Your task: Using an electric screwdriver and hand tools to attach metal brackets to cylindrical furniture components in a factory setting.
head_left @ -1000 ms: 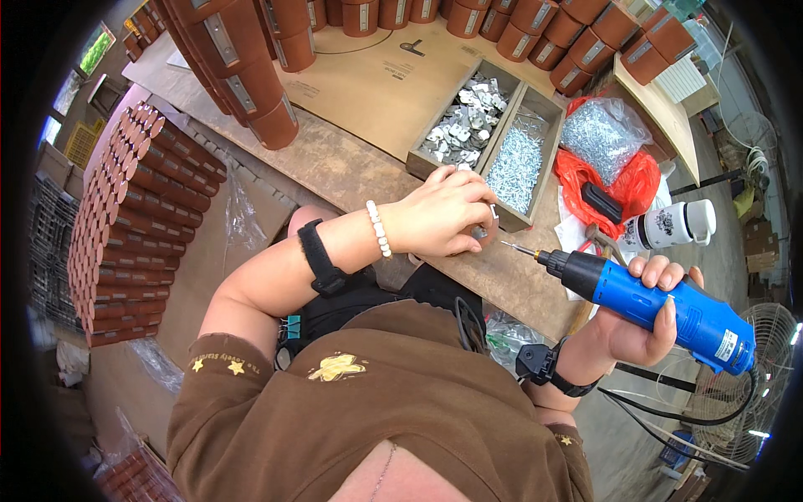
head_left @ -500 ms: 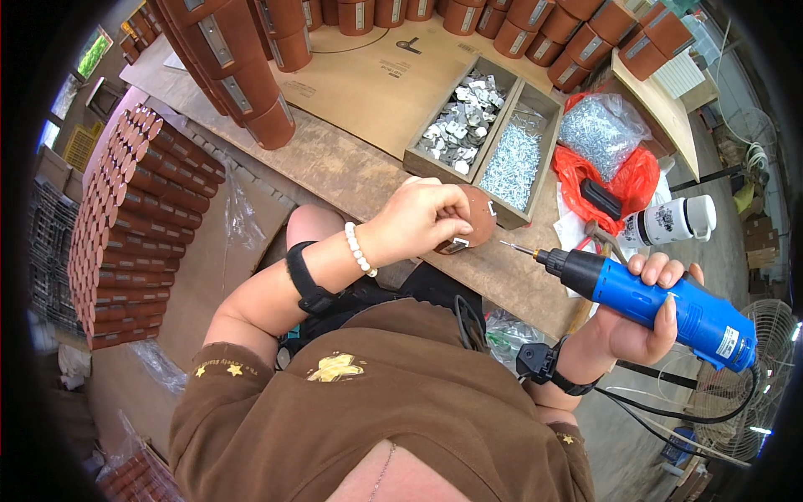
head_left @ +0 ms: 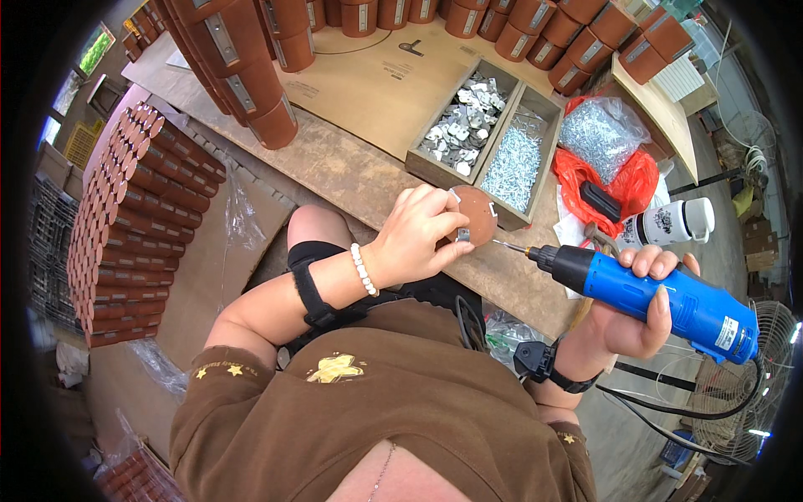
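Head view: left hand (head_left: pixel 418 243) fingers closed around a round brown disc with a small metal clip (head_left: pixel 475 216), at the surface's near edge. Right hand (head_left: pixel 629 309) grips a blue electric screwdriver (head_left: pixel 661 299), bit just beside the disc. Fastening step, apparently; bit needs aligning on the clip.

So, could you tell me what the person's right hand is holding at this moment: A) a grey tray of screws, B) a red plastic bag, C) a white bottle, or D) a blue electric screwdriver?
D: the right hand is wrapped around the blue electric screwdriver, its bit aimed at the brown disc held in the left hand.
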A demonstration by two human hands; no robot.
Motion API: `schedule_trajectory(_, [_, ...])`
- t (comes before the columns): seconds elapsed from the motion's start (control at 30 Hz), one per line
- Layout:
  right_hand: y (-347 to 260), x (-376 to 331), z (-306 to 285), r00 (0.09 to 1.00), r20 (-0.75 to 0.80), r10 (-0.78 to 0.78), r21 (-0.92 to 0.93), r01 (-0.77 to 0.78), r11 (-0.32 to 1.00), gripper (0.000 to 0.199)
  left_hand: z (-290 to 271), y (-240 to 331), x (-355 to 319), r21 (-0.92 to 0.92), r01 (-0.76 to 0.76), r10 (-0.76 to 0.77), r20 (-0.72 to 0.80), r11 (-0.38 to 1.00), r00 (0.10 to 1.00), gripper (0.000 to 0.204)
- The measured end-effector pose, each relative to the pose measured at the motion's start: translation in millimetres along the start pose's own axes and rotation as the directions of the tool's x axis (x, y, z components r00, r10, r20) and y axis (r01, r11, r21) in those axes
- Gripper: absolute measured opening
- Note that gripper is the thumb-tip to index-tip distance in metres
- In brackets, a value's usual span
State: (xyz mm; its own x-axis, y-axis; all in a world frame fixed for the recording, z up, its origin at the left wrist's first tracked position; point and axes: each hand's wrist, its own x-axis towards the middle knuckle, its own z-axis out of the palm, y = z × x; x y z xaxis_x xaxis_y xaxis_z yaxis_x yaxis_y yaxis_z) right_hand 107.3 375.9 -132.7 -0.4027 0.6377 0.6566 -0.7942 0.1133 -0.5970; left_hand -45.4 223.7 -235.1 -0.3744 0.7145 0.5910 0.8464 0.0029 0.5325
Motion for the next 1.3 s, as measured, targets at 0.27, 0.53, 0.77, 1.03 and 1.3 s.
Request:
schedule_trajectory(0.27, [19, -4, 13, 0.999, 0.02, 0.039, -0.017, -0.038, 0.999, 0.053, 6, -3, -8, 0.009, -0.1, 0.101, -0.063, 0.995, 0.993, 0.031])
schedule_trajectory(0.53, [22, -5, 16, 0.998, 0.036, 0.05, -0.016, -0.049, 0.999, 0.053, 5, 0, -10, -0.045, -0.04, 0.037, -0.057, 0.998, 0.998, 0.026])
schedule_trajectory(0.77, [20, -5, 13, 0.999, 0.011, 0.034, -0.033, -0.034, 0.999, 0.053, 0, -4, -10, -0.024, -0.083, 0.082, -0.019, 0.996, 0.996, 0.022])
schedule_trajectory(1.03, [18, -5, 11, 0.999, 0.022, 0.035, -0.034, -0.034, 0.999, 0.054, 0, -2, -8, -0.005, -0.114, 0.114, -0.017, 0.993, 0.993, 0.026])
schedule_trajectory(1.3, [18, -6, 10, 0.999, 0.017, 0.042, -0.036, -0.041, 0.999, 0.054, 2, -2, -7, 0.033, -0.087, 0.088, -0.025, 0.996, 0.996, 0.033])
